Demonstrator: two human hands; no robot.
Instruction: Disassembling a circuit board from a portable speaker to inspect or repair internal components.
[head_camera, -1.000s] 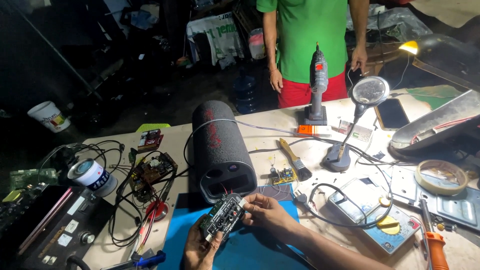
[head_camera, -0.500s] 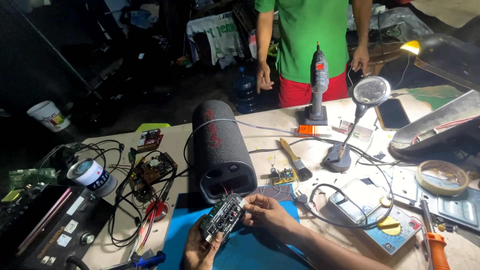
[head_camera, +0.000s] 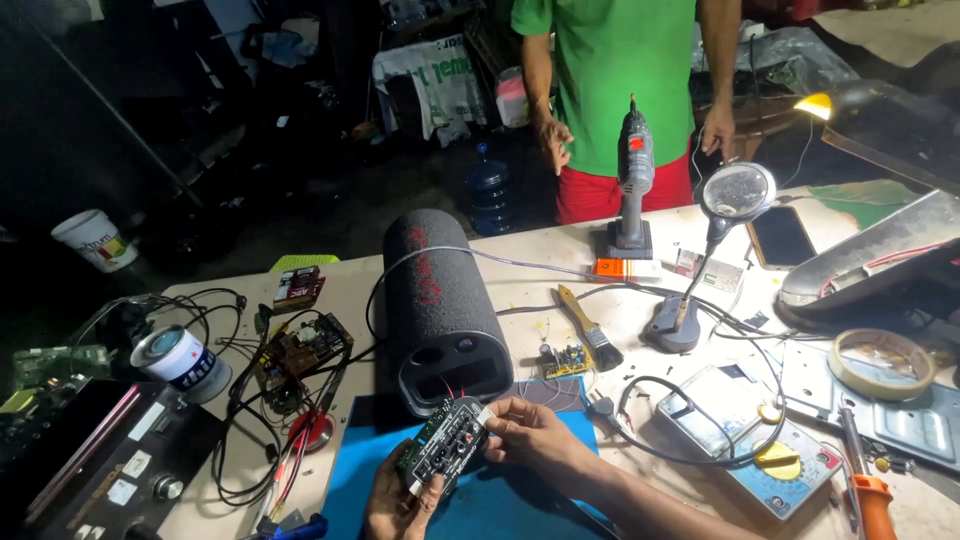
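Observation:
A small black control panel board (head_camera: 448, 448) with knobs and white ends is held between both hands above a blue mat (head_camera: 500, 495). My left hand (head_camera: 392, 502) grips its lower left end from below. My right hand (head_camera: 532, 436) pinches its upper right end. Thin red wires run from the board up into the open end of a black cylindrical speaker (head_camera: 440, 308) lying on the table just behind it.
A person in a green shirt (head_camera: 620, 80) stands across the table. On it are a cordless drill (head_camera: 634, 180), a magnifier lamp (head_camera: 728, 215), a brush (head_camera: 588, 325), a multimeter (head_camera: 745, 440), a tape roll (head_camera: 882, 362), circuit boards (head_camera: 300, 350), a can (head_camera: 180, 362) and tangled cables.
The hands and the board have hardly moved. The standing person's hand at the left has shifted slightly in front of their body.

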